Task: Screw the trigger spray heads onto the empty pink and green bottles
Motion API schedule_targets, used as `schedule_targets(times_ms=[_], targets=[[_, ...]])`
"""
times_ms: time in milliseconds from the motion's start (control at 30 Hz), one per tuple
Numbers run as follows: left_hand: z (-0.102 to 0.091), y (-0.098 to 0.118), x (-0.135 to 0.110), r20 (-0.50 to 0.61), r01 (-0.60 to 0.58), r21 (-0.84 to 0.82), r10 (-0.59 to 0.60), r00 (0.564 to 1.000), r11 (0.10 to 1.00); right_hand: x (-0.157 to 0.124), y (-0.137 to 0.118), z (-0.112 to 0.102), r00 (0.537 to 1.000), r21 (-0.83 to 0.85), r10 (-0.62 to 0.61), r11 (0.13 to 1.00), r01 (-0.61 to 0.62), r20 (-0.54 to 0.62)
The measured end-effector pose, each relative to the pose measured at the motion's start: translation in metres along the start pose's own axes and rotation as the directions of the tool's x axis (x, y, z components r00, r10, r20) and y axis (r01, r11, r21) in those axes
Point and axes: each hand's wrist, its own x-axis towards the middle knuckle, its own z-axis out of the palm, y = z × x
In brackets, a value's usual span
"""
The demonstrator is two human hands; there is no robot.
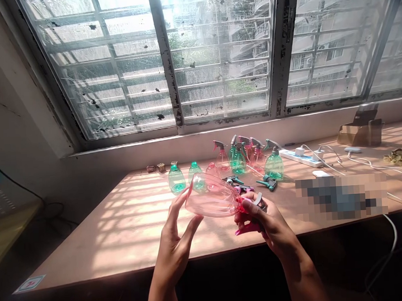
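bottle [210,197]: clear pink plastic, bulbous, fluted towards the neck, held tilted above the flat tan table [118,246]. left hand [174,240]: thumb and fingers curved round its base. right hand [268,216]: closed on the pink-and-grey spray head [247,228] at its neck. beyond: rounded, translucent green bottles [176,180], upright; loose triggers [269,183], lying.

I see a pink bottle [210,197] in the middle, green bottles [176,180] just above it, a white power strip [295,157] at right, and a brown table [125,241] striped with light on the left.
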Motion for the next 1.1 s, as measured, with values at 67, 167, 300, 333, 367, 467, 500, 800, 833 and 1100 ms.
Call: schedule_targets(times_ms=[67,167,300,333,367,467,500,800,833,1100], targets=[[-0.001,-0.003,-0.001,0.01,0.034,-0.029,-0.034,0.999,0.999,-0.001,0.001,-0.001,1.0,-0.033,-0.023,0.999,0.024,0.012],[-0.002,-0.005,-0.001,-0.045,0.086,-0.046,-0.088,0.995,0.995,-0.002,0.004,-0.003,0.993,-0.126,-0.098,0.987,0.105,0.059],[0.001,0.0,0.003,-0.194,0.121,-0.033,-0.125,0.973,0.992,-0.001,0.007,-0.002,0.98,-0.192,-0.177,0.963,0.191,0.085],[0.002,0.002,0.004,-0.204,0.108,-0.031,-0.112,0.972,0.994,0.0,0.007,-0.002,0.98,-0.177,-0.175,0.966,0.189,0.091],[0.003,0.004,0.005,-0.202,0.09,-0.024,-0.093,0.975,0.996,0.0,0.007,0.0,0.983,-0.153,-0.157,0.973,0.171,0.096],[0.003,0.007,0.008,-0.166,0.059,0.018,-0.055,0.985,0.998,0.003,0.007,0.002,0.993,-0.095,-0.059,0.993,0.069,0.1],[0.003,0.008,0.008,-0.158,0.063,0.025,-0.058,0.986,0.998,0.003,0.007,0.003,0.994,-0.092,-0.042,0.994,0.051,0.1],[-0.003,-0.014,0.007,-0.17,0.259,-0.396,-0.347,0.922,0.881,-0.004,0.018,-0.004,0.883,-0.48,-0.376,0.741,0.469,0.281],[-0.003,-0.015,0.008,-0.194,0.277,-0.396,-0.375,0.906,0.875,-0.005,0.018,-0.003,0.866,-0.513,-0.388,0.699,0.499,0.314],[0.013,-0.009,0.013,-0.401,-0.019,-0.29,-0.103,0.91,0.957,0.015,0.037,0.013,0.984,-0.085,-0.012,0.996,0.028,0.179]])
